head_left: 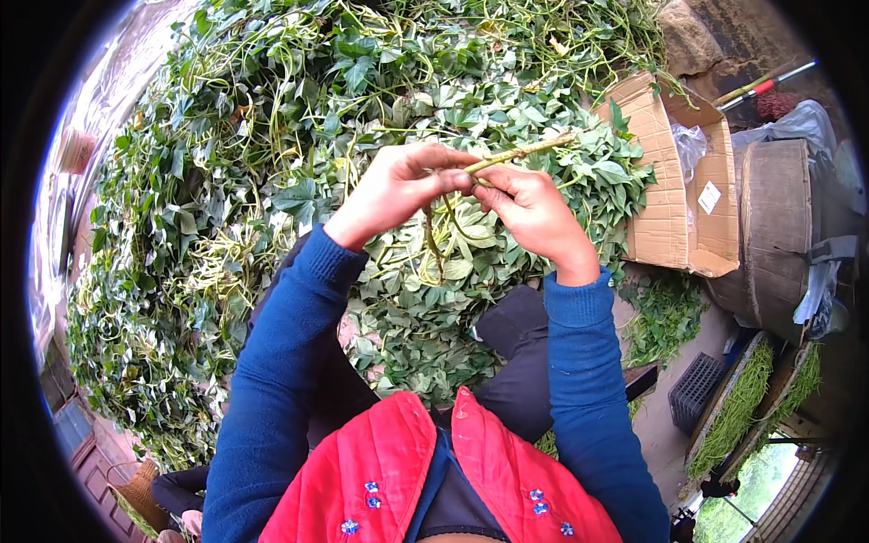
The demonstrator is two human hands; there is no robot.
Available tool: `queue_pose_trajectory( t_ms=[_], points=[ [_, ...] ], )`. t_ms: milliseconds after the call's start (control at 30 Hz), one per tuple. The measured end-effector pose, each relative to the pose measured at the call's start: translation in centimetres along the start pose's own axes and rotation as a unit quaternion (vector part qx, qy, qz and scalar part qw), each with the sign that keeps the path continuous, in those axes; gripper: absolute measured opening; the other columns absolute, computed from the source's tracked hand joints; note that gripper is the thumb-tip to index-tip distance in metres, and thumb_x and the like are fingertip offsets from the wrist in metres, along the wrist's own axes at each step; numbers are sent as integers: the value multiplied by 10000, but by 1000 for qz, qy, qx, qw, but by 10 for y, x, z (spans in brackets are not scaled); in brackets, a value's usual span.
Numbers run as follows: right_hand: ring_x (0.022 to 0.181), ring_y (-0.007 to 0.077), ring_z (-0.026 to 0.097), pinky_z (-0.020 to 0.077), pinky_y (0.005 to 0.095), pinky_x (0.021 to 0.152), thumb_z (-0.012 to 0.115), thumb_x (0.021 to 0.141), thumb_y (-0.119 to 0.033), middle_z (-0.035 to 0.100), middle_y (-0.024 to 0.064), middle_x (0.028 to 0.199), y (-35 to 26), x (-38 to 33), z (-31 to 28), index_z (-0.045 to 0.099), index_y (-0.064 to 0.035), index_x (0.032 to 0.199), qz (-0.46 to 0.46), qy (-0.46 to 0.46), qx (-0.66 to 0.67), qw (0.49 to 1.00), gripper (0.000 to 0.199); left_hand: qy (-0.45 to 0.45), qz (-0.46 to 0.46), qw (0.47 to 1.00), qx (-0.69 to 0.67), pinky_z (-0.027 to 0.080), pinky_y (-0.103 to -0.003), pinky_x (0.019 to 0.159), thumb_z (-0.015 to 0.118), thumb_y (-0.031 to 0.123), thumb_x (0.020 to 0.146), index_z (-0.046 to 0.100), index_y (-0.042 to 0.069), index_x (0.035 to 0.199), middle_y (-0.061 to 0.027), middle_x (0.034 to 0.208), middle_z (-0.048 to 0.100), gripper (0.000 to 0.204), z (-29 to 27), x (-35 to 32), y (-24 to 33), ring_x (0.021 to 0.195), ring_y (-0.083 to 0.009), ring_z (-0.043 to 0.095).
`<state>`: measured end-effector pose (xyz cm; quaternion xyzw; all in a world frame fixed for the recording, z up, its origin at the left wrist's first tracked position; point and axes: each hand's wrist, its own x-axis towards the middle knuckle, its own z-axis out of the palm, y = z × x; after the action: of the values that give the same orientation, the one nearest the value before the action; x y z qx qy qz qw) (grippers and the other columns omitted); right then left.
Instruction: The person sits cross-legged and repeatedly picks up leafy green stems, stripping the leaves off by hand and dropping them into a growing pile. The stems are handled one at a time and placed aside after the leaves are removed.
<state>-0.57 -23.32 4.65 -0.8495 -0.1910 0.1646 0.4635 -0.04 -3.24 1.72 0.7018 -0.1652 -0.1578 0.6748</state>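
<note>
My left hand [409,185] pinches a pale green, brownish vine stem [527,152] between thumb and fingers. The stem's thick end sticks out to the right, past my right hand [536,215]. My right fingers are closed on the same stem, just below it and close to my left fingertips. Thinner stalks [433,240] hang down under my hands. Below and around them spreads a deep heap of leafy green vines [299,118], with loose leaves [425,339] between my legs. What exactly lies between my right fingertips is partly hidden.
At the right, an open cardboard box [656,195] leans by a large wooden tub [774,213]. Shallow trays of thin green stalks [738,407] and a dark plastic crate [695,391] sit lower right. Another person's dark sleeve [181,490] and a woven basket [140,496] show lower left.
</note>
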Motion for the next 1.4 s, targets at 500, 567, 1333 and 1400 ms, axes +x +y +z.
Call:
queue_pose_trajectory(
  t_ms=[500,567,1333,1400],
  points=[
    [577,255,638,505,365,523,542,730,-99,624,103,658,-32,-3,62,609,-45,728,18,124,-479,869,86,231,-26,957,173,497,-225,589,693,77,782,680,-35,874,-102,751,693,146,31,8,-35,637,-84,624],
    [577,254,637,503,361,525,541,724,-91,624,102,659,-26,-5,64,609,-39,732,18,124,-484,866,86,207,-49,958,192,501,-224,594,690,72,784,678,-38,877,-105,750,692,145,34,10,-30,644,-83,629],
    [778,116,617,482,254,723,565,877,-94,673,61,815,72,14,-32,674,-5,939,131,76,-186,971,154,7,-190,972,-137,471,-223,551,615,199,876,672,14,830,-28,685,631,200,9,-11,-21,588,-85,575],
    [771,107,601,473,255,724,567,885,-118,667,44,826,97,-4,-49,668,1,947,107,171,-66,977,168,67,-185,964,-178,497,-233,582,610,207,879,665,15,844,-35,715,634,203,3,-5,-17,613,-94,588]
  ],
)
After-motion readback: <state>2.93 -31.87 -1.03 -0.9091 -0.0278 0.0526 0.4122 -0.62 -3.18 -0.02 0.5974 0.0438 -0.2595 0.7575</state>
